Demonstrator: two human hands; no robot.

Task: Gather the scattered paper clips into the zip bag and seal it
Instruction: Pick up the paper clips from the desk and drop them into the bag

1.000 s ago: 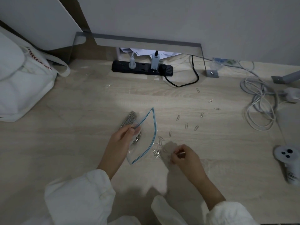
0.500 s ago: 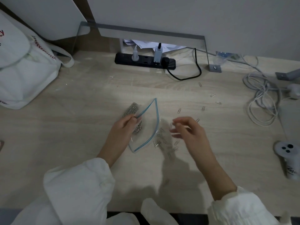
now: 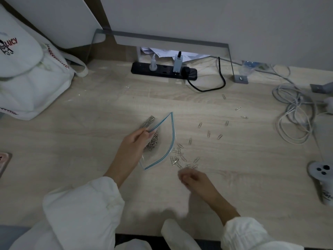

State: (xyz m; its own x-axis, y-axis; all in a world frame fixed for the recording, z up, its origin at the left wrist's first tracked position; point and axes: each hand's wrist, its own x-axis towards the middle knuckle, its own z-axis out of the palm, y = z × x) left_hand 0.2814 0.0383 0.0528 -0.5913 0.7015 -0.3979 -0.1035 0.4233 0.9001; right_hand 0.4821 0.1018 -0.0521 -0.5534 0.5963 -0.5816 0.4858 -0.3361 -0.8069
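Pinching the upper lip of the bag [image 3: 164, 141], my left hand [image 3: 134, 143] holds it open on the worktop [image 3: 90, 138], with a heap of clips [image 3: 153, 141] already inside. Just beside its mouth lie loose clips [image 3: 180, 157], with more scattered off to the right. My right hand [image 3: 193, 178] sits near them, fingers curled and blurred; I cannot tell whether it holds anything.

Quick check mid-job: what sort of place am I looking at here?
Most likely a study or office desk. There is a wooden desktop, a power strip with plugs in it at the back, a tangle of cables on the right and a white bag on the left.
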